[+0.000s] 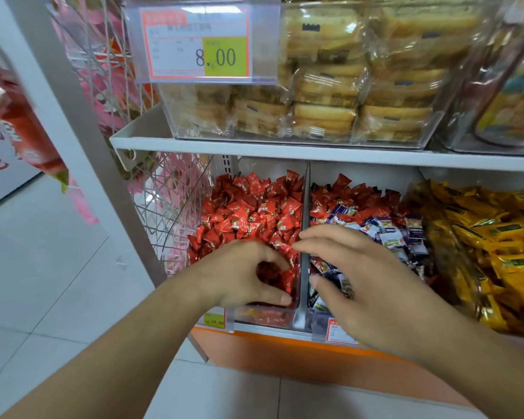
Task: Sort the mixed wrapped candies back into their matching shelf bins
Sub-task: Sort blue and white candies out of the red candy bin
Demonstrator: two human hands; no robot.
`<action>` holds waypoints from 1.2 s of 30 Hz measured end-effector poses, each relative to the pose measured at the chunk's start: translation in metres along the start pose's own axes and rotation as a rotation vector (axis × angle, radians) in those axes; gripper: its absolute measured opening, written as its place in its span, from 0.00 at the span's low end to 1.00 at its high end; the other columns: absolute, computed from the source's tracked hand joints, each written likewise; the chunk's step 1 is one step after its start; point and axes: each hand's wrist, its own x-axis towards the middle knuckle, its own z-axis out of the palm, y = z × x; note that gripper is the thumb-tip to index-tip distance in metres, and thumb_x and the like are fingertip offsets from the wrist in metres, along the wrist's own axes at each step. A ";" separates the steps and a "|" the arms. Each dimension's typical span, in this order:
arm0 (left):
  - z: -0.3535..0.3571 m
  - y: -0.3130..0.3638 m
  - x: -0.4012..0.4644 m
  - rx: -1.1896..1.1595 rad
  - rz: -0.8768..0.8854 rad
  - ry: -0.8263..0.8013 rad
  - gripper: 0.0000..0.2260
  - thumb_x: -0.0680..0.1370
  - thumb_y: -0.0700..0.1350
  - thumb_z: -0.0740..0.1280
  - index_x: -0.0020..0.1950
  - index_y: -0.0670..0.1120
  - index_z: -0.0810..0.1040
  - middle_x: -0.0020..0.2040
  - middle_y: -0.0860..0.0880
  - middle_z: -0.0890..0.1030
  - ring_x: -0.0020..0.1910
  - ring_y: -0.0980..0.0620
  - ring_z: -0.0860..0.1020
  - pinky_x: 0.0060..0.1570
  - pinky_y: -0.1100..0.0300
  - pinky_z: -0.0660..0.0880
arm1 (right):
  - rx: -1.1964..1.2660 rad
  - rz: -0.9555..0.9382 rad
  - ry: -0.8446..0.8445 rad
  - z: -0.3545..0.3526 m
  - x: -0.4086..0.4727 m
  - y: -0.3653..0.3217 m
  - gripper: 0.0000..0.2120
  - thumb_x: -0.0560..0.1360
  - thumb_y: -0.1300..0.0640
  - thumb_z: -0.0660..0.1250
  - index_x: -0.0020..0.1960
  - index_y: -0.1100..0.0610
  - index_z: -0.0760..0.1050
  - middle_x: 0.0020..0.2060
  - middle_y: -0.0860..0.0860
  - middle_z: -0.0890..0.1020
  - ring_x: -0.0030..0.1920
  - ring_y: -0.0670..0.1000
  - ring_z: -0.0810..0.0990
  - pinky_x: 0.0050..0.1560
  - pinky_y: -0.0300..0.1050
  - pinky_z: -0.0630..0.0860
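The left clear bin (263, 320) is filled with red wrapped candies (248, 213). My left hand (239, 273) reaches into its front corner, fingers and thumb curled round a clump of red candies. The middle bin (318, 326) holds purple-and-white candies (387, 234) mixed with red candies (360, 204). My right hand (357, 282) hovers over the front of the middle bin. Its fingers are spread, their tips reach past the divider (305, 207), and I see nothing in it.
A bin of yellow packets (496, 237) stands to the right. The white shelf (285, 148) above carries a clear box of wrapped cakes (330, 86) with a price label (197, 43). A wire basket (170, 213) hangs to the left. Below lies a pale tiled floor (43, 282).
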 end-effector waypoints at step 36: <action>-0.025 -0.013 -0.010 0.088 -0.030 0.527 0.16 0.76 0.47 0.75 0.62 0.59 0.82 0.62 0.60 0.78 0.56 0.60 0.78 0.58 0.65 0.74 | 0.016 0.022 -0.034 0.000 0.001 0.001 0.20 0.82 0.55 0.65 0.71 0.38 0.74 0.69 0.27 0.64 0.71 0.33 0.62 0.69 0.26 0.55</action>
